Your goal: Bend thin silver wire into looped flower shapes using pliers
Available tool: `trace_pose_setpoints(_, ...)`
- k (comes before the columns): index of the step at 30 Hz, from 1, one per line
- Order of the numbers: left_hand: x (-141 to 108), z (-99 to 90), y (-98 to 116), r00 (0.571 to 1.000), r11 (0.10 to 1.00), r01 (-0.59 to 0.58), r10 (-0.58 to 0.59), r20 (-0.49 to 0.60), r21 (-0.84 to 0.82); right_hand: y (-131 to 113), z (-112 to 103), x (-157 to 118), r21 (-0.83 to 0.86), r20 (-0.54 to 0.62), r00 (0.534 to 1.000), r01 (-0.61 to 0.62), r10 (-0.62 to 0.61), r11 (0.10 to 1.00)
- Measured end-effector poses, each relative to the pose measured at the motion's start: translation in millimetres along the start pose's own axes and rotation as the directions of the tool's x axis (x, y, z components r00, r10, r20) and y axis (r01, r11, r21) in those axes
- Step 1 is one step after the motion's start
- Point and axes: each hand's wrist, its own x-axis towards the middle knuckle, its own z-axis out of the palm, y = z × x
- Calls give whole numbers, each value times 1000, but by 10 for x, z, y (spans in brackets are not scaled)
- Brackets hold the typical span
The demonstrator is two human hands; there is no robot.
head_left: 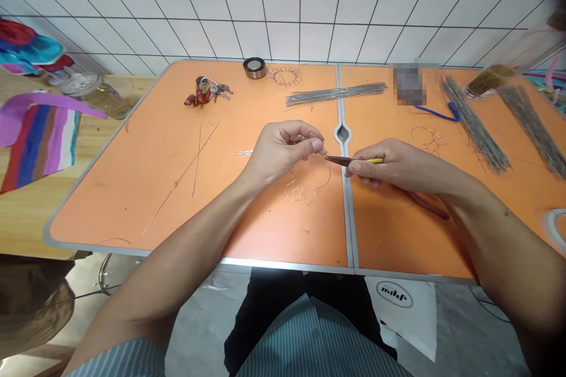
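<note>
My left hand pinches a thin copper-coloured wire ring just above the orange table. Small petal-like loops of wire hang from the ring's lower side. My right hand is wrapped round a pair of pliers with yellow on one handle. Their dark, narrow jaws point left and meet the wire close to my left fingertips. Whether the jaw tips grip the wire is too small to tell. Several short wire pieces lie just left of my left wrist.
Bundles of straight wire lie at the back and right. Keys, a tape roll and a second wire ring sit behind my left hand. Reddish-brown handles show below my right forearm. A metal seam divides the table.
</note>
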Motion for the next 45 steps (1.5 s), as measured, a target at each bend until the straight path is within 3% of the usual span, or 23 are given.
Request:
trace_pose_setpoints(14, -1, -17, -33, 998, 1000, -14, 14, 58, 15, -9, -6, 21, -12, 23, 1000, 8, -8, 1000)
trace_pose_setpoints(36, -46, 62, 47, 999, 992, -40, 38, 16, 123, -99, -40, 26, -64, 17, 999, -41, 42, 997)
trace_pose_setpoints(45, -44, 79, 8, 999, 998, -26, 24, 32, 52, -146, -40, 13, -83, -2, 997, -77, 77, 994)
